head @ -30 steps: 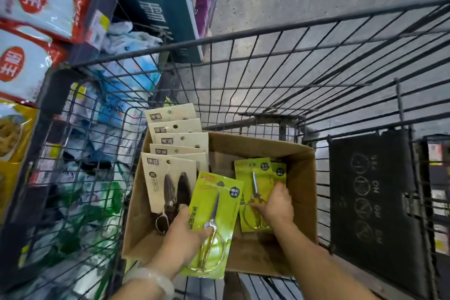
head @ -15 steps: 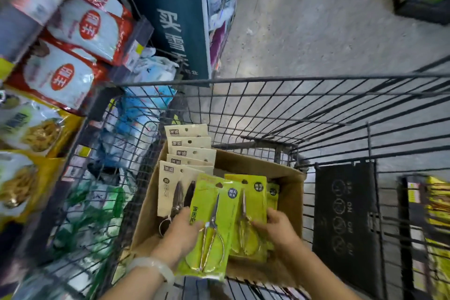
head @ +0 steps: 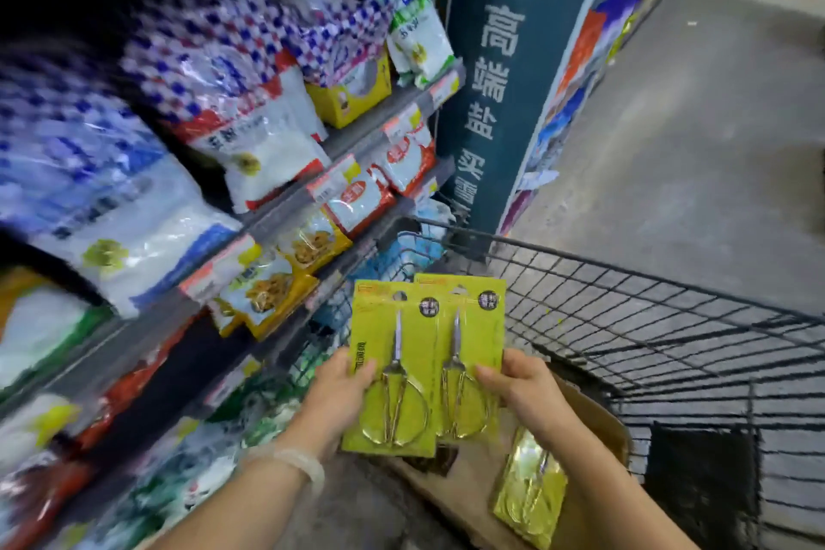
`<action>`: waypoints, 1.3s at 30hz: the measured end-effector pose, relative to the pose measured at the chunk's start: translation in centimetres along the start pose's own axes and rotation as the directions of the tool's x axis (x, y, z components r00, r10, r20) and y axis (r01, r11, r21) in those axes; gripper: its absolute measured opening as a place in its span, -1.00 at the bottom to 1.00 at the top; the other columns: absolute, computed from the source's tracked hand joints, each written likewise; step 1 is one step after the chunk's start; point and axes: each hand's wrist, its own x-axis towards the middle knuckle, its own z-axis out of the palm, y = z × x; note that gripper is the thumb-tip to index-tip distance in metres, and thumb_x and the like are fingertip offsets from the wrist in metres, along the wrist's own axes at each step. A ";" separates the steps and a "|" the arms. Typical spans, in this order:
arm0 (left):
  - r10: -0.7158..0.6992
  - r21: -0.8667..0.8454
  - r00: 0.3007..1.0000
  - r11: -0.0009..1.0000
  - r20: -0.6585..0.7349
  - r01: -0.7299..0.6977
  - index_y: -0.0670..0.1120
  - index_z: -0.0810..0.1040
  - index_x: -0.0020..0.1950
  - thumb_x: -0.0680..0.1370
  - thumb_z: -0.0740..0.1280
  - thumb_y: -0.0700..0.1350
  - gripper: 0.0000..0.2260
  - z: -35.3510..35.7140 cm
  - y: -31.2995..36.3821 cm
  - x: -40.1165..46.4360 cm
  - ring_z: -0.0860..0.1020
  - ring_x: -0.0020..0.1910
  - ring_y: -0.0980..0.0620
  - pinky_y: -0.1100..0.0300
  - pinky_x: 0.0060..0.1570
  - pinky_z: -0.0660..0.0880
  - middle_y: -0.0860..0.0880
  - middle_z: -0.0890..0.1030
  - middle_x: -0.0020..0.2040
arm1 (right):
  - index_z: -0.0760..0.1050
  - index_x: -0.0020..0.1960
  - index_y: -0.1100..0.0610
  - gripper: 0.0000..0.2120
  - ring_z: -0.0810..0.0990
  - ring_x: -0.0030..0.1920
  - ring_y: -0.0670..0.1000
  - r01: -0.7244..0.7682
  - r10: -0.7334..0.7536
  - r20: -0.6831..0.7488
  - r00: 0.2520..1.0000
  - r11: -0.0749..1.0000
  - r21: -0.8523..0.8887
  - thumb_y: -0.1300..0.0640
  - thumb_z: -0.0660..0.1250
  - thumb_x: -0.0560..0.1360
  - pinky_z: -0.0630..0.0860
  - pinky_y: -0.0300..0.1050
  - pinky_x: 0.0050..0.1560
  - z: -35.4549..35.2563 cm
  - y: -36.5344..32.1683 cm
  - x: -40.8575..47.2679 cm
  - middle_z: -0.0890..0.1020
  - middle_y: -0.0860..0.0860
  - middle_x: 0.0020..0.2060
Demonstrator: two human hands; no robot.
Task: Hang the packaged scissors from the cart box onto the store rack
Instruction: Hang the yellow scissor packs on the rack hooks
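Two green scissors packs stand upright above the cardboard box (head: 593, 420), long axes running six to twelve o'clock, blade tips toward twelve. The left pack (head: 393, 371) overlaps the right pack (head: 473, 353). The left hand (head: 339, 389) pinches the left pack's nine o'clock edge; the right hand (head: 522, 389) pinches the other's three o'clock edge. A third pack (head: 531, 500) lies in the box at five o'clock, inside the wire cart (head: 669, 317).

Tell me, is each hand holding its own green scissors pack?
Yes: the left hand grips one green pack and the right hand grips another.
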 end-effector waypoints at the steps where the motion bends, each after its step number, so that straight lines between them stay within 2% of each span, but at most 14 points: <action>1: 0.014 -0.040 0.999 0.999 -0.051 -0.016 -0.02 0.48 0.29 0.50 0.29 0.11 -0.60 -1.8 -0.1 -1.3 0.55 0.20 -0.09 -0.12 0.24 0.46 -0.04 0.57 0.25 | 0.56 -0.16 0.13 -0.82 0.60 -0.34 -0.08 0.022 -0.021 0.040 0.999 1.000 -0.020 0.35 0.28 0.51 0.51 -0.34 -0.38 1.9 -0.9 -0.4 0.63 -0.03 -0.33; 5: 0.001 -0.251 0.972 0.966 -0.236 -0.062 -0.07 0.52 0.22 0.46 0.36 0.13 -0.59 -9.9 -2.8 -7.7 0.57 0.15 -0.10 -0.14 0.20 0.48 -0.07 0.60 0.18 | 0.58 -0.13 0.16 -0.85 0.60 -0.30 0.01 0.100 -0.084 0.198 0.977 0.993 -0.070 0.31 0.28 0.53 0.51 -0.31 -0.40 10.2 -3.4 -3.7 0.66 0.04 -0.30; 8: -0.056 -0.418 0.933 0.903 -0.356 -0.105 -0.14 0.56 0.12 0.57 0.31 -0.09 -0.82 -15.7 -5.8 -14.8 0.61 0.04 -0.11 -0.08 0.14 0.53 -0.10 0.66 0.04 | 0.59 -0.02 0.33 -0.86 0.64 -0.29 0.02 0.137 -0.100 0.330 0.939 0.986 -0.090 0.36 0.26 0.53 0.59 -0.20 -0.33 17.5 -3.7 -7.4 0.68 0.08 -0.27; 12: -0.160 -0.557 0.852 0.812 -0.498 -0.173 -0.26 0.57 0.09 0.56 0.31 -0.22 -0.84 -22.6 -13.4 -24.9 0.62 -0.04 -0.19 -0.24 0.13 0.50 -0.25 0.65 0.02 | 0.59 -0.06 0.31 -0.86 0.66 -0.34 -0.09 0.220 -0.126 0.503 0.855 0.966 -0.132 0.41 0.26 0.50 0.57 -0.22 -0.35 28.0 -2.4 -14.3 0.70 -0.01 -0.34; 13: -0.172 -0.566 0.825 0.799 -0.538 -0.203 -0.23 0.58 0.05 0.56 0.31 -0.23 -0.87 -24.1 -15.6 -27.4 0.62 -0.10 -0.15 -0.23 0.11 0.52 -0.26 0.66 0.01 | 0.60 -0.06 0.29 -0.86 0.66 -0.31 -0.07 0.233 -0.123 0.547 0.828 0.963 -0.136 0.41 0.27 0.50 0.59 -0.19 -0.30 30.7 -1.8 -16.4 0.70 -0.01 -0.32; 16: -0.240 -0.556 0.702 0.789 -0.670 -0.261 -0.12 0.58 -0.09 0.57 0.29 -0.24 -0.91 -28.3 -21.9 -35.6 0.61 -0.32 0.03 0.11 -0.12 0.59 -0.11 0.68 -0.19 | 0.63 -0.07 0.16 -0.84 0.65 -0.12 0.11 0.286 -0.098 0.668 0.737 0.942 -0.177 0.35 0.32 0.49 0.59 0.05 -0.02 38.5 0.0 -23.2 0.70 0.10 -0.14; 17: -0.266 -0.570 0.665 0.768 -0.698 -0.292 -0.14 0.59 -0.10 0.57 0.29 -0.25 -0.90 -29.6 -24.1 -38.2 0.61 -0.30 0.00 0.10 -0.11 0.58 -0.08 0.68 -0.24 | 0.63 -0.11 0.13 -0.82 0.62 -0.12 0.12 0.308 -0.100 0.706 0.701 0.935 -0.174 0.35 0.32 0.48 0.56 0.06 -0.01 40.9 0.7 -25.5 0.69 0.11 -0.14; 19: -0.333 -0.582 0.582 0.751 -0.742 -0.312 -0.15 0.60 -0.13 0.53 0.35 -0.18 -0.92 -31.9 -29.0 -43.4 0.63 -0.14 -0.13 -0.13 0.05 0.56 -0.18 0.70 -0.16 | 0.61 -0.19 0.09 -0.77 0.58 -0.16 0.07 0.346 -0.099 0.777 0.622 0.924 -0.159 0.38 0.32 0.48 0.51 -0.03 -0.06 45.5 2.0 -30.5 0.67 0.04 -0.25; 23: -0.478 -0.615 0.401 0.700 -0.781 -0.363 -0.12 0.58 -0.15 0.53 0.36 -0.12 -0.89 -34.0 -36.4 -53.3 0.59 -0.13 -0.13 -0.23 0.09 0.52 -0.27 0.65 -0.10 | 0.56 -0.19 0.02 -0.77 0.56 -0.16 0.00 0.472 -0.044 0.902 0.430 0.863 -0.183 0.34 0.33 0.48 0.48 -0.17 -0.11 52.8 4.4 -39.8 0.65 0.05 -0.16; 25: -0.543 -0.624 0.308 0.675 -0.781 -0.393 -0.13 0.58 -0.16 0.54 0.35 -0.10 -0.87 -34.5 -38.8 -57.3 0.62 -0.13 -0.19 -0.23 0.07 0.53 -0.26 0.66 -0.09 | 0.57 -0.20 0.04 -0.77 0.57 -0.14 0.02 0.498 -0.003 0.935 0.355 0.847 -0.186 0.35 0.33 0.48 0.51 -0.09 -0.07 55.9 5.8 -43.7 0.66 0.14 -0.10; 28: -0.603 -0.639 0.241 0.630 -0.761 -0.441 -0.13 0.56 -0.11 0.55 0.33 -0.08 -0.87 -35.1 -42.3 -61.9 0.62 -0.08 -0.20 -0.19 0.10 0.53 -0.23 0.65 -0.07 | 0.58 -0.18 0.08 -0.84 0.57 -0.15 0.04 0.566 0.040 0.966 0.257 0.803 -0.184 0.31 0.34 0.48 0.54 0.02 0.03 60.1 7.9 -48.3 0.67 0.14 -0.11; 31: -0.668 -0.641 0.157 0.580 -0.727 -0.503 -0.21 0.55 -0.03 0.56 0.31 -0.10 -0.83 -35.7 -45.0 -65.2 0.59 -0.09 -0.15 -0.07 0.08 0.54 -0.23 0.63 -0.05 | 0.56 -0.09 0.12 -0.89 0.59 -0.15 0.03 0.584 0.091 0.982 0.168 0.793 -0.173 0.31 0.33 0.49 0.54 -0.04 -0.01 63.8 9.6 -52.2 0.66 0.09 -0.11; 37: -0.706 -0.611 0.094 0.530 -0.702 -0.588 -0.17 0.55 -0.08 0.57 0.30 -0.16 -0.90 -39.7 -49.7 -70.1 0.60 -0.16 -0.12 -0.06 0.04 0.56 -0.17 0.65 -0.14 | 0.56 -0.14 0.06 -0.86 0.62 -0.06 0.08 0.624 0.158 0.985 0.073 0.763 -0.169 0.28 0.34 0.49 0.54 0.05 0.08 72.0 12.0 -57.9 0.68 0.12 -0.04; 39: -0.707 -0.605 0.077 0.538 -0.703 -0.587 -0.16 0.55 -0.07 0.57 0.31 -0.14 -0.89 -42.2 -51.1 -71.7 0.59 -0.15 -0.12 -0.11 0.08 0.55 -0.19 0.65 -0.12 | 0.58 -0.11 0.06 -0.84 0.63 -0.10 0.03 0.602 0.174 0.984 0.038 0.782 -0.161 0.30 0.32 0.50 0.57 -0.08 -0.03 75.4 12.4 -59.7 0.69 0.02 -0.10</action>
